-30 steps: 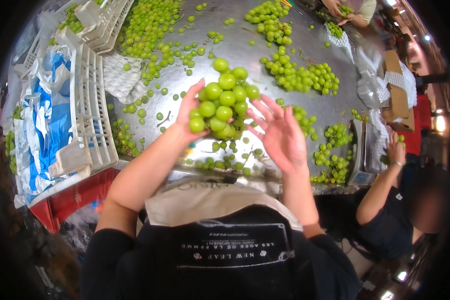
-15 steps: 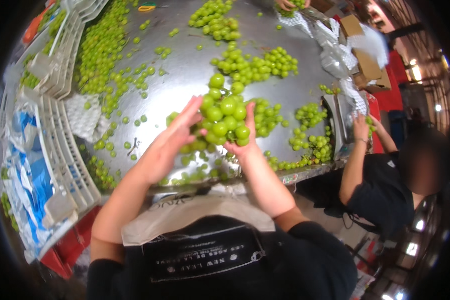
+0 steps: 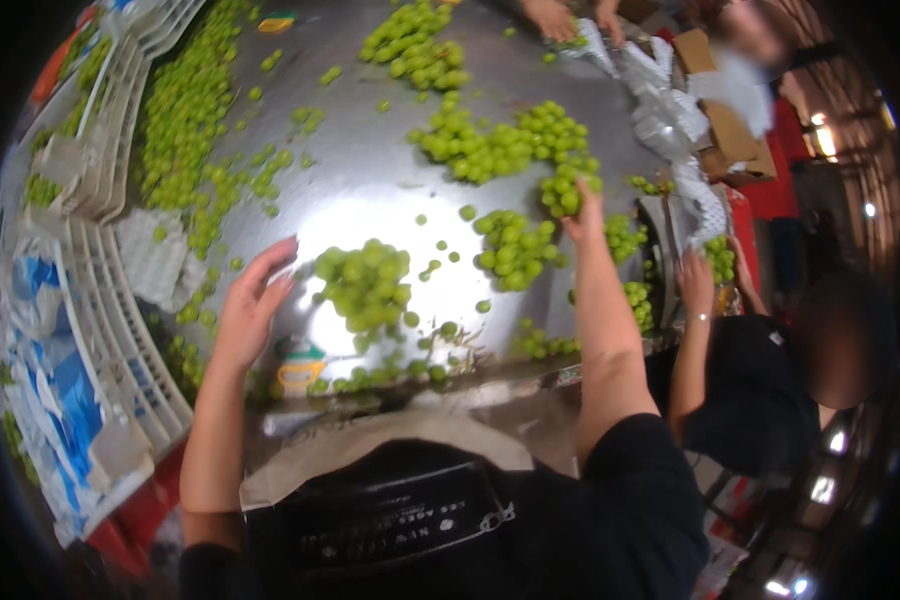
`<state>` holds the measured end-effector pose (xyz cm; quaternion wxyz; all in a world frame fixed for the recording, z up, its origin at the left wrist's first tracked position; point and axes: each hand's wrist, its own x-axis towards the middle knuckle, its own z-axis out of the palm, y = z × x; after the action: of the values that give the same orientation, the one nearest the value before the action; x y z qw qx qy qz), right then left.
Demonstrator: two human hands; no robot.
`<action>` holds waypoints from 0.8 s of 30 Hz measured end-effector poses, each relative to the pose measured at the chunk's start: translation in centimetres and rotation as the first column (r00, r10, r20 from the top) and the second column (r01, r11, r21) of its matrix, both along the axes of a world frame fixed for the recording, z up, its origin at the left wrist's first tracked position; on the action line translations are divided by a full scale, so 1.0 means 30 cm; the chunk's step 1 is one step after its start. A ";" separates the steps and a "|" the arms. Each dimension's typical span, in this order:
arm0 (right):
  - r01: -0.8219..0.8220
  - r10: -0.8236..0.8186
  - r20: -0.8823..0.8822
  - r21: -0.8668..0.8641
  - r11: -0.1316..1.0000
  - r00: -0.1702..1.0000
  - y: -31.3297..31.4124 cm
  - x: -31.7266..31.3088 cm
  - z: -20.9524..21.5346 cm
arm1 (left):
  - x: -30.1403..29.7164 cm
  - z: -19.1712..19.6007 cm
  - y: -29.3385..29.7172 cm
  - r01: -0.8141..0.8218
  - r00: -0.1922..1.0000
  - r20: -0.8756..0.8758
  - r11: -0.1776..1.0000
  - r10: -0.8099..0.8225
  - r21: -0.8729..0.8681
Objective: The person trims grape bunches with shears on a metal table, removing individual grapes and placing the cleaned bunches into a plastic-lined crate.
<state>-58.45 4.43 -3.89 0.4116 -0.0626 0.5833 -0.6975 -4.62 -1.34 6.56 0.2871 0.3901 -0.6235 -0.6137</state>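
Note:
A bunch of green grapes (image 3: 365,280) lies on the shiny metal table (image 3: 370,170) in front of me. My left hand (image 3: 253,305) hovers just left of it, fingers spread, holding nothing. My right hand (image 3: 584,213) is stretched out to the right, where its fingers close around a smaller bunch of green grapes (image 3: 566,190) at the edge of a larger pile (image 3: 515,140). Loose grapes are scattered between the two hands.
White plastic crates (image 3: 100,300) line the table's left side, with blue-and-white bags below. A co-worker in black stands at the right, one hand (image 3: 696,280) on grapes at the table edge. Another person's hands (image 3: 555,15) work at the far side, near white wrapping (image 3: 660,110) and cardboard boxes.
The bunch both hands held up now lies on the table. My left hand has let go and opened; my right hand has reached out right to another bunch.

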 end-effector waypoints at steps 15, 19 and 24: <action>-0.599 0.719 -0.530 0.418 0.683 0.450 0.049 0.951 0.131 | -0.088 -0.235 0.074 -0.027 0.999 0.045 0.809 0.001 0.587; -0.740 0.744 -0.024 0.083 0.667 0.668 0.031 0.963 0.051 | -0.126 -0.211 0.072 -0.030 0.997 -0.033 0.767 0.066 0.641; -0.617 0.615 0.383 -0.133 0.775 0.689 0.049 0.950 0.080 | -0.131 -0.149 0.072 -0.004 1.000 0.002 0.879 0.004 0.477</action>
<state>-29.95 5.89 -1.50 0.7331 -0.1071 0.4320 -0.5143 -8.55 0.81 2.10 0.1832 0.4503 -0.4525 -0.7477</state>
